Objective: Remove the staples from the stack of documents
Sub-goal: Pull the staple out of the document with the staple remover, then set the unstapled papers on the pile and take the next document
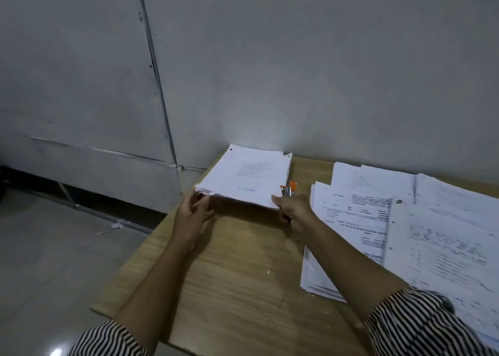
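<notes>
a thick white stack of documents (244, 179), faint print on top and corners ragged, sits at the far left corner of the wooden table (232, 261) against the wall. the left hand (193, 215) touches its near-left corner, fingers loose; the right hand (293, 210) grips an orange-tipped staple remover (289, 189) at its near-right corner.

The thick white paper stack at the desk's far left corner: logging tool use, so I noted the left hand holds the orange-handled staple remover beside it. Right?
Not quite. The head view shows the right hand holding the orange-handled staple remover beside the thick white paper stack. The left hand only touches the stack's near left corner.
</notes>
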